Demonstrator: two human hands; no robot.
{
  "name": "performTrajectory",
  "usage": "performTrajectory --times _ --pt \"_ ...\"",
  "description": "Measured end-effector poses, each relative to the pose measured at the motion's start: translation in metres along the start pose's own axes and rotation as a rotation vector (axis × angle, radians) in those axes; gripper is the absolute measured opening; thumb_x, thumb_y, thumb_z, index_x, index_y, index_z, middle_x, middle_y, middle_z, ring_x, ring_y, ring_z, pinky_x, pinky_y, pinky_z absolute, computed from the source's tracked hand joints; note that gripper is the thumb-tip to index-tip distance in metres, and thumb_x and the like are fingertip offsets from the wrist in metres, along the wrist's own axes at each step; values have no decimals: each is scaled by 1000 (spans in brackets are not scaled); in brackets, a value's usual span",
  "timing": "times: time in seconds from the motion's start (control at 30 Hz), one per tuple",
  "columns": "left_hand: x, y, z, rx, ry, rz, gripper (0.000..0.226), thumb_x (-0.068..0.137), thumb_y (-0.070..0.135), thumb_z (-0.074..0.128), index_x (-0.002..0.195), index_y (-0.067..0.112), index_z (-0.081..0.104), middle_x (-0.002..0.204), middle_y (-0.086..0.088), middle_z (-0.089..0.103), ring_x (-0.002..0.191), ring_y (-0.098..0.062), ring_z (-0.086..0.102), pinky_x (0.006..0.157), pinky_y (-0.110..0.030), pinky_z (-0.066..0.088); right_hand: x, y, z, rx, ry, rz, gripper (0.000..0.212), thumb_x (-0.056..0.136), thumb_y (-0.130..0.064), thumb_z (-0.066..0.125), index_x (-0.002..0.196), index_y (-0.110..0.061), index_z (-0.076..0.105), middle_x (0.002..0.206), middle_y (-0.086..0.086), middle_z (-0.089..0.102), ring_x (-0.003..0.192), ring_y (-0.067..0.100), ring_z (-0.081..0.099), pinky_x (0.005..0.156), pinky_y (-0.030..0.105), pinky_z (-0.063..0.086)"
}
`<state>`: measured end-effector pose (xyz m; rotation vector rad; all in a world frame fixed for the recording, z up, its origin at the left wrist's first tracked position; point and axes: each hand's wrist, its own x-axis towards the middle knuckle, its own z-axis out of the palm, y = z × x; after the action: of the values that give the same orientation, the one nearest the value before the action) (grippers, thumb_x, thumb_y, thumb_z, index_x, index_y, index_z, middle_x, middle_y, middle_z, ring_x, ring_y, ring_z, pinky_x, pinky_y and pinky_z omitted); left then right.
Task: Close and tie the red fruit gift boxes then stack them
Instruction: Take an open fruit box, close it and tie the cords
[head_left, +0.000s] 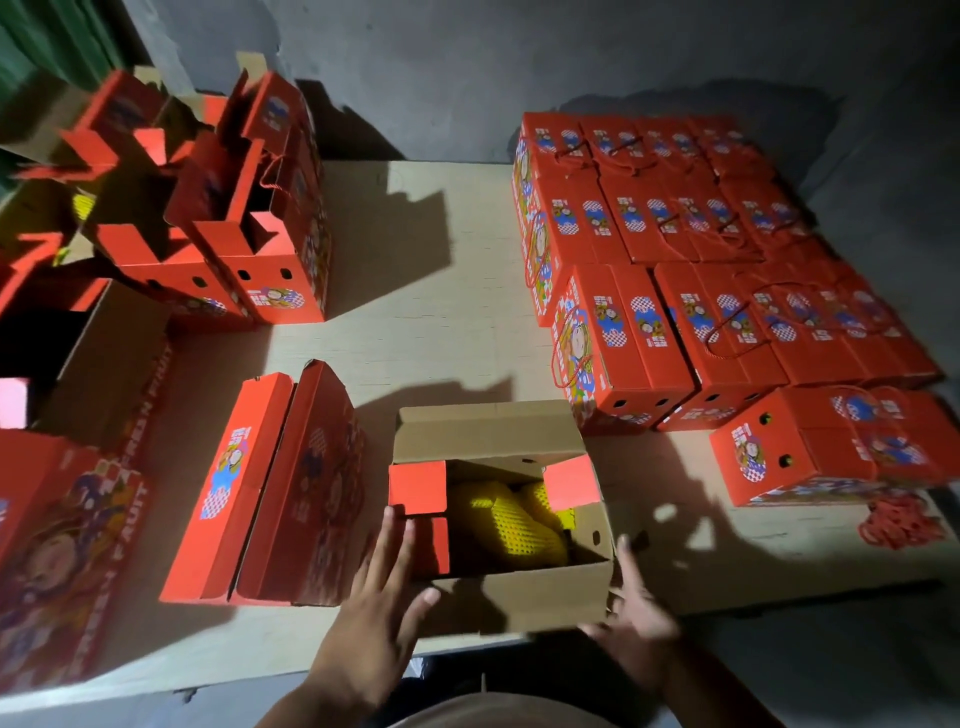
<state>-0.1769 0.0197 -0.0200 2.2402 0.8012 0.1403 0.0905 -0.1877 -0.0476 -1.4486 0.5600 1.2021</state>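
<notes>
Getting steadied between both flat, empty hands, left hand (376, 582) and right hand (636, 608), is the open red cardboard gift box (519, 587); side flaps should probably be folded first.

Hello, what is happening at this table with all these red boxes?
A person is packing fruit gift boxes. Both hands are on the open box at the table's near edge: the left hand lies with straight fingers on its left side, the right hand at its right corner. The flaps are not yet closed, and yellow net-wrapped fruit shows inside. Closed boxes are stacked at the right; more open boxes wait at the far left.
</notes>
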Motion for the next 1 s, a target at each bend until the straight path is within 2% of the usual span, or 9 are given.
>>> performTrajectory --times 0.13,0.23,0.33,0.43,0.63,0.77,0.83,0.93,1.0 --pt "3 -5 5 194 -36 -15 89 91 85 4 163 37 -13 168 18 -29 160 -13 2 127 -40 24 -11 -16 -10 -136 0 -214 57 112 -34 35 166 -34 16 157 20 43 123 36 60 117 61 37" --pt "5 -8 9 255 -25 -29 95 86 89 -3 164 35 -10 169 16 -27 158 -17 21 119 -39 40 -28 -33 -4 -1 36 -343 70 99 -70 43 162 -45 24 170 16 20 156 37 24 125 59 19" --pt "9 -10 10 288 -16 -23 95 93 86 10 167 27 13 175 7 -2 142 -25 52 97 -40 58 -41 -52 10 60 107 -457 98 76 -96 42 156 -40 41 166 16 33 153 35 32 122 57 23" --pt "9 -11 12 328 -15 -39 90 97 80 15 164 22 25 174 0 15 123 -28 68 85 -40 63 -55 -57 26 64 105 -606 90 75 -98 43 148 -47 49 154 6 55 145 27 47 122 57 24" --pt "7 -11 11 395 -39 -74 88 97 79 11 166 25 20 173 -2 21 102 -22 76 77 -38 63 -70 -46 64 -176 -66 -748 60 103 -61 26 153 -33 45 132 -1 72 128 16 64 112 40 40" --pt "6 -3 6 347 -43 -99 89 98 77 14 160 20 40 171 -4 25 96 -22 75 71 -32 62 -57 -38 72 -242 -40 -734 38 108 -24 46 144 -13 55 124 12 74 123 26 68 113 46 45" --pt "7 0 2 336 -61 -91 96 94 82 6 163 19 28 174 -4 13 113 -24 71 83 -34 60 -52 -36 67 -330 -26 -726 33 106 -10 53 139 -11 58 123 10 74 122 25 68 114 48 45" --pt "6 -4 -3 291 -154 -59 95 83 85 -12 162 32 -15 169 11 -29 157 -15 22 122 -34 31 -49 -31 55 -626 -41 -777 39 106 2 50 132 -24 63 125 -2 74 125 14 65 114 38 45" --pt "3 -10 -11 278 -154 33 79 97 67 13 162 36 -18 168 15 -31 160 -11 -5 129 -37 20 -48 -29 43 -893 -64 -798 55 105 7 43 134 -35 63 133 -14 69 129 1 59 116 30 42"
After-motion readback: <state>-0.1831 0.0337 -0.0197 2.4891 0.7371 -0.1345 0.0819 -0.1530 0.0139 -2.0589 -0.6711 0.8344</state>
